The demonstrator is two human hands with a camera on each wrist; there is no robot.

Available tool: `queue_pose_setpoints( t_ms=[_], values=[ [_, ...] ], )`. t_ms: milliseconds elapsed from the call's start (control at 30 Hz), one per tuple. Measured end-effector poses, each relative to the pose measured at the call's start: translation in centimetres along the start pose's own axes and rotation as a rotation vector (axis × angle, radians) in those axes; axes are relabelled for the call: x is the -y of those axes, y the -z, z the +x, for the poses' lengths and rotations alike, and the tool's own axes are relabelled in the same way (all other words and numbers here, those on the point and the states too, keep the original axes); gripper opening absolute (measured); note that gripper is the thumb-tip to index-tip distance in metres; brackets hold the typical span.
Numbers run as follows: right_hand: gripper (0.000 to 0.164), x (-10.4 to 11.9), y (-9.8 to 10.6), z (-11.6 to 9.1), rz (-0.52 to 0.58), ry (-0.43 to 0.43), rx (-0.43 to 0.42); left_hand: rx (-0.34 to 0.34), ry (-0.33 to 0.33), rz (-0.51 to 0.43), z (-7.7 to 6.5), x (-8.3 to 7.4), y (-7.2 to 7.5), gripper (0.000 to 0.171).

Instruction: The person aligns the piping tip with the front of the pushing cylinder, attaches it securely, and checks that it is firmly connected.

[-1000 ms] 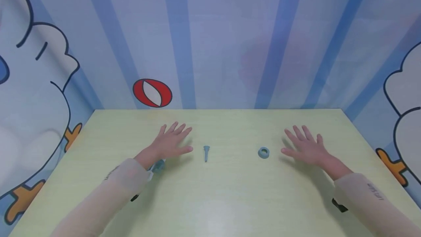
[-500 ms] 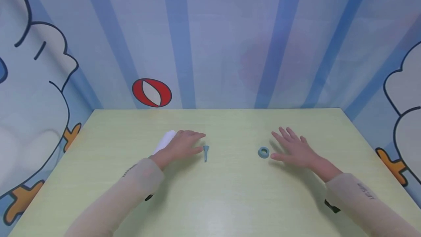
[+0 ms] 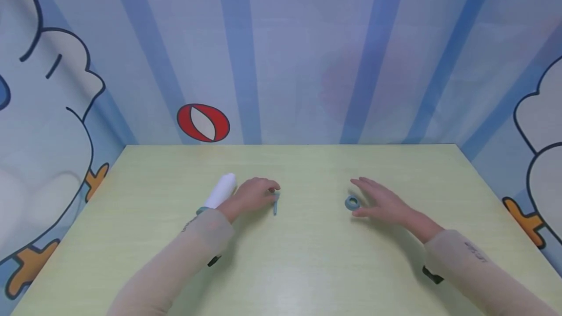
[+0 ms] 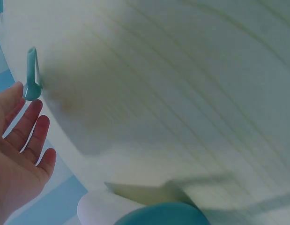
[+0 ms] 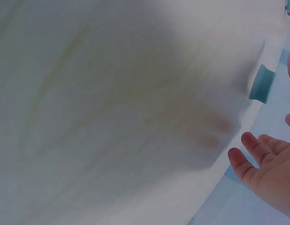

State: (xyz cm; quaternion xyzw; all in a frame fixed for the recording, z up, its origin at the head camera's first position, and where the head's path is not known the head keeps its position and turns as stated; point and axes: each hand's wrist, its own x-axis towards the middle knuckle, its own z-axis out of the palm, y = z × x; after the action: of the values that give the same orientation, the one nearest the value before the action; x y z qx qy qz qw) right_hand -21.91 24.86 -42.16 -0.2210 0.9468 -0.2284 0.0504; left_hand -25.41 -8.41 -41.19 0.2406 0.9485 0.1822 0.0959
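Note:
A small teal peg with a flared head [image 3: 275, 207] lies on the table, its narrow end toward me. My left hand [image 3: 252, 195] is at the flared head, with bent fingers above it and the thumb beside it. In the left wrist view, thumb and fingertips come close around the head of the peg [image 4: 31, 75]; a firm pinch does not show. To the right lies a short teal ring [image 3: 352, 203]. My right hand [image 3: 382, 204] spreads around it, fingers beyond and thumb on the near side. The right wrist view shows the ring [image 5: 263, 84] apart from the visible fingers.
A white roll [image 3: 223, 190] with a teal end [image 3: 202, 210] lies just left of my left hand, partly behind the sleeve. The pale table [image 3: 307, 257] meets a striped blue backdrop [image 3: 298, 62] at its far edge.
Both hands have moved inward, the left to the peg and the right to the ring. The left fingers have bent, and the white roll has come into view. Peg and ring have stayed put.

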Motion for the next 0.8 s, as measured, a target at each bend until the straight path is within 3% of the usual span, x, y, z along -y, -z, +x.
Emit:
queue_pose_setpoints(
  t_ms=[267,467,800],
  values=[
    [0.073,0.3,-0.3,0.2,0.058,0.023,-0.001,-0.055,0.036,-0.011,0.4,0.3,-0.5,0.012],
    [0.07,0.5,-0.4,0.5,0.062,-0.016,0.011,-0.059,0.051,-0.007,0.2,0.1,-0.2,0.007],
    [0.06,0.3,-0.7,0.9,0.08,-0.042,0.019,-0.106,0.094,-0.161,-0.1,0.0,0.9,0.009]
  ],
)
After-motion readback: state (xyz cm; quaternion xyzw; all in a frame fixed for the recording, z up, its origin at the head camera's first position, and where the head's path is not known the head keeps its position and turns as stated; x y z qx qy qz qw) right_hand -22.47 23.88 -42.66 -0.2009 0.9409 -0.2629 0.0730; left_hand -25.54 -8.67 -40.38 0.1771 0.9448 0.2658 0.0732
